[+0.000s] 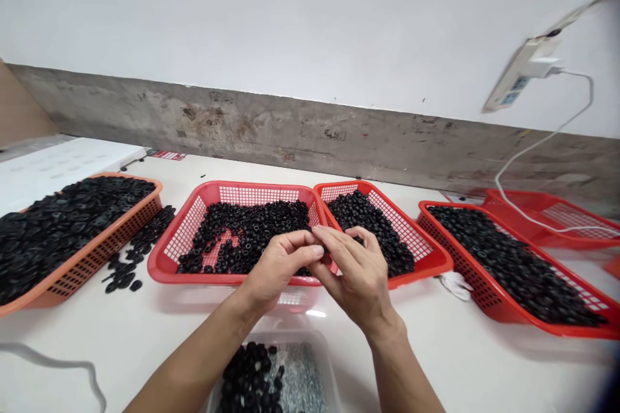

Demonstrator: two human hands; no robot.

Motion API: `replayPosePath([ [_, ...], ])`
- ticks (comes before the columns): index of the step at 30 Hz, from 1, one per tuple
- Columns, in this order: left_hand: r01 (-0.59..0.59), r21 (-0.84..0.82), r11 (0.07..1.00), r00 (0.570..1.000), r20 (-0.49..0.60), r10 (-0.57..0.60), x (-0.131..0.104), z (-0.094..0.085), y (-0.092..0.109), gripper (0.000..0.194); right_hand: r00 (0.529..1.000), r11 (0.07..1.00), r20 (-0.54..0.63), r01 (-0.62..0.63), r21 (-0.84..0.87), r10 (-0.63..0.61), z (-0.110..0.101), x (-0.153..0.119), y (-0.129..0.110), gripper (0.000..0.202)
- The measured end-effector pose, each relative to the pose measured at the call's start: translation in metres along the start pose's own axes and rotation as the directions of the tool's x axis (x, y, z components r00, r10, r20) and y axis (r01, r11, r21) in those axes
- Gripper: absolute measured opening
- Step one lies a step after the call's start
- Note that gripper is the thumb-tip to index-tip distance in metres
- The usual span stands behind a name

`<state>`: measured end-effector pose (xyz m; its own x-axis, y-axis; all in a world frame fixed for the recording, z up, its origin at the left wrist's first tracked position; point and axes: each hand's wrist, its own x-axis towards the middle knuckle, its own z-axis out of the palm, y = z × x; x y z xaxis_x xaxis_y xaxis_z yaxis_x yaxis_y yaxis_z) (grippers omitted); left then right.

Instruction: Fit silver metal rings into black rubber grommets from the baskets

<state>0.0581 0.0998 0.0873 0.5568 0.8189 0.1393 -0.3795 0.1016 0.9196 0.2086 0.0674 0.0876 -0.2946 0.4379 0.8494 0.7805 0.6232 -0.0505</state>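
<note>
My left hand (281,264) and my right hand (356,268) meet above the inner rims of two red baskets, fingertips pinched together around a small black part that is mostly hidden. Behind my left hand, the pink-red basket (165,271) holds many small black rings (261,219). The red basket (429,264) behind my right hand is filled with small black round parts (372,226). Below my wrists stands a clear plastic box (332,377), with black parts (252,374) on its left and a mass of small shiny metal pieces (300,374) on its right.
At left, an orange basket (97,268) is heaped with flat black pieces; loose ones (126,274) lie beside it. Another red basket (484,300) of black parts stands at right, near a white crumpled item (456,285). A white cable (513,158) hangs from the power strip (513,77).
</note>
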Motion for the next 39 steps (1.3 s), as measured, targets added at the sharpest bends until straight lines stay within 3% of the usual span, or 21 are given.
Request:
replayPosePath([
  [6, 0.001, -0.004, 1.000, 0.998, -0.058, -0.001, 0.001, 0.000, -0.002, 0.014, 0.996, 0.995, 0.056, -0.066, -0.069, 0.070, 0.006, -0.002, -0.003, 0.032],
  [16, 0.069, 0.102, 0.992, 0.995, 0.071, -0.077, 0.003, -0.010, 0.001, 0.025, 0.999, 0.995, -0.006, -0.048, -0.084, 0.048, 0.005, -0.003, 0.001, 0.022],
  [20, 0.024, 0.144, 0.989, 0.995, 0.092, -0.037, 0.003, -0.012, 0.002, 0.025, 0.998, 0.996, 0.036, -0.055, -0.075, 0.058, 0.007, -0.004, 0.001, 0.023],
  [25, -0.042, 0.166, 0.985, 0.999, 0.023, 0.038, 0.004, -0.009, -0.001, 0.024, 0.995, 0.992, 0.054, -0.075, -0.102, 0.081, 0.014, -0.007, 0.001, 0.024],
  [32, -0.115, 0.247, 0.962, 0.988, -0.071, 0.137, 0.005, -0.007, -0.010, 0.022, 0.998, 0.985, 0.046, -0.035, -0.169, 0.043, 0.026, -0.011, 0.004, 0.023],
  [39, -0.077, 0.185, 0.980, 0.997, 0.017, 0.075, 0.004, -0.005, -0.010, 0.026, 0.996, 0.996, 0.037, 0.086, 0.001, -0.085, 0.017, -0.009, 0.020, 0.019],
])
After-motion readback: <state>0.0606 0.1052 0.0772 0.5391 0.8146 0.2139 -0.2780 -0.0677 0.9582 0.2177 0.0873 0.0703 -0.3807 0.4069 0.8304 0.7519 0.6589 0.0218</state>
